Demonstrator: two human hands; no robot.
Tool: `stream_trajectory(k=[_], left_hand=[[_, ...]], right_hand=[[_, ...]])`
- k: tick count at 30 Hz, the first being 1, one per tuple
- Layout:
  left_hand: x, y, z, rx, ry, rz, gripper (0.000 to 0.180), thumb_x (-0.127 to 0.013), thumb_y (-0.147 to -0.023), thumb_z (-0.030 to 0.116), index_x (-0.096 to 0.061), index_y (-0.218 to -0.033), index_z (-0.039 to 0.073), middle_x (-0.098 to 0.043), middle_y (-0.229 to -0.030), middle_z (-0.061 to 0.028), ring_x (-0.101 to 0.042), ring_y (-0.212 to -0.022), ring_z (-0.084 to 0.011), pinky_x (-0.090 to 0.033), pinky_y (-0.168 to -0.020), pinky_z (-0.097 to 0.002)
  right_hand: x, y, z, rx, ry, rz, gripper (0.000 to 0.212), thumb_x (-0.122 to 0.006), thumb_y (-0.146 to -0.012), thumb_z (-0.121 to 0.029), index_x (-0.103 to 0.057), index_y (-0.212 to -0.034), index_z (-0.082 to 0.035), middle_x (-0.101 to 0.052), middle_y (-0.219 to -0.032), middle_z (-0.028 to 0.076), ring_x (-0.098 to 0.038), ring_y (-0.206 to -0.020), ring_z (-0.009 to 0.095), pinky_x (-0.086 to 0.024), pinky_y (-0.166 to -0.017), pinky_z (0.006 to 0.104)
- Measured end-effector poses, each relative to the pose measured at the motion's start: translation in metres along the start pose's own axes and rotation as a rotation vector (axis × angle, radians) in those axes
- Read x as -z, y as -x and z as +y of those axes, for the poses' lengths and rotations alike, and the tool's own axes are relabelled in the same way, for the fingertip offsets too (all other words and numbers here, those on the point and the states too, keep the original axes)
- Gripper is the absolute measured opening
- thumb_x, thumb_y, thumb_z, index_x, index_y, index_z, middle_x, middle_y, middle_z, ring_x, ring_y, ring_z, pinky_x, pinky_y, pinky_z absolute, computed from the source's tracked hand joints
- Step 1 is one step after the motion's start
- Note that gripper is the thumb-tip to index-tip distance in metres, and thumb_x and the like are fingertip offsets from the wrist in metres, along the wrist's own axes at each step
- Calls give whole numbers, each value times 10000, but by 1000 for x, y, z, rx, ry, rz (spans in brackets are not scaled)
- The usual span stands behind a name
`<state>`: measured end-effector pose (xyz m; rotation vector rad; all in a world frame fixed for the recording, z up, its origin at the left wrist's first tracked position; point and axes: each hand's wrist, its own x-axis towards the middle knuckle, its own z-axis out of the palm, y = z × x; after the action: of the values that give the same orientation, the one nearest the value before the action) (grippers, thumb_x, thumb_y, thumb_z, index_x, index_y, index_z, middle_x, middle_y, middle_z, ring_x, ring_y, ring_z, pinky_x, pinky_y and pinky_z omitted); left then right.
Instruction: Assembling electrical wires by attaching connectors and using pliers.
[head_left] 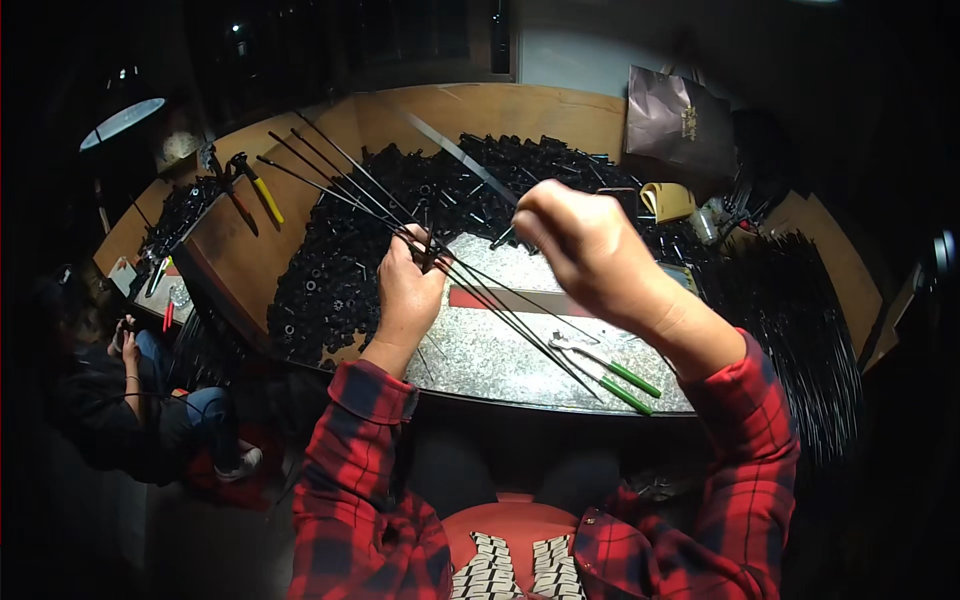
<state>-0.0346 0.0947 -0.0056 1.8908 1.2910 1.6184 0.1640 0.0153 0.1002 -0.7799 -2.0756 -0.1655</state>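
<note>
My left hand is closed around several thin black rods, which run slantwise across the worktop. A small dark part sits among the rods at its fingers; its exact shape is hard to make out. Higher and to the right, my right hand is curled shut over the metal worktop. A long, narrow, pale strip extends up and left from its fingers, smeared by motion. Below the right hand, pliers with green handles lie on the worktop, touched by neither hand.
Behind my hands spreads a heap of small black parts inside a wooden surround. A bundle of long black rods hangs at the right. Yellow-handled pliers rest on the left divider. A paper bag stands behind; another person sits left.
</note>
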Motion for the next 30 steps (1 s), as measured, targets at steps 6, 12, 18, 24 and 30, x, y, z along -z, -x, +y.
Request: stream_trajectory(k=[6,12,18,24,30], left_hand=[[10,-8,-11,-58,92,45,221,-722,-748,37,-554,-889,12,-564,-686,-23,-503,-585,-90,-442,-560,-257],[25,-13,-16,0,24,34,232,-720,-774,44,-551,-929,13,-564,-748,23,-480,-658,-40,-419,-608,-205],[34,-9,10,8,315,-148,82,-637,-830,16,-587,-894,16,-571,-786,15,-510,-694,-51,-433,-642,-210],[15,18,56,-213,451,-217,261,-513,-896,-43,-542,-1154,-24,-585,-1013,-39,-546,-921,-98,-422,-865,-237],[17,28,59,4,472,-398,308,-518,-919,21,-470,-1220,-22,-548,-985,-35,-565,-897,-115,-443,-831,-245]], right_hand=[[46,-1,9,-535,-382,92,159,-558,-944,-187,-577,-896,-37,-435,-622,-88,-353,-491,-13,-265,-427,147],[76,4,8,-713,-635,295,137,-532,-954,-199,-566,-907,-74,-439,-624,-94,-326,-453,-36,-218,-374,135],[57,26,35,-439,-22,174,160,-571,-906,-168,-600,-872,-15,-526,-685,-16,-485,-579,56,-390,-518,211],[-30,71,6,-342,-242,106,100,-588,-852,-51,-542,-926,-3,-594,-790,184,-617,-727,356,-483,-609,393],[-24,91,-29,-388,-393,-30,160,-597,-874,-117,-509,-915,9,-576,-713,185,-590,-684,366,-464,-609,411]])
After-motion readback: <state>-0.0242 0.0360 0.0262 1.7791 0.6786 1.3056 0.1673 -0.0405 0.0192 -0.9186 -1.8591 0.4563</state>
